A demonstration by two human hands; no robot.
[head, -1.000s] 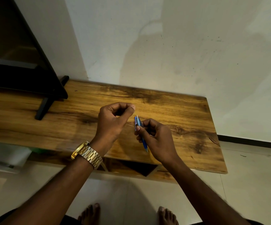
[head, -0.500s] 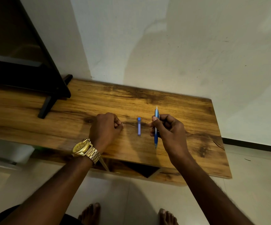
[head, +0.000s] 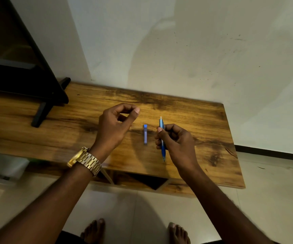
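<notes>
Left hand (head: 115,128) is raised over the table (head: 203,124), wrist bent and fingers curled. The thumb tip meets the forefinger in a loop, with nothing visible inside it. There is a gold watch (head: 85,160) on that wrist.

Right hand (head: 177,143) is lower and nearer the front edge, its fingers and thumb wrapped round a blue pen (head: 161,123). The pen is near upright in the grip, its pale end pointing to the back edge and its tip to the front edge.

A small blue cap (head: 145,134) lies flat on the table between the hands, just beside the pen and parallel to it, touching neither hand.

An open compartment (head: 152,182) sits under the front edge, too dark inside to tell the contents. A black screen (head: 19,67) stands at the table's left end.
</notes>
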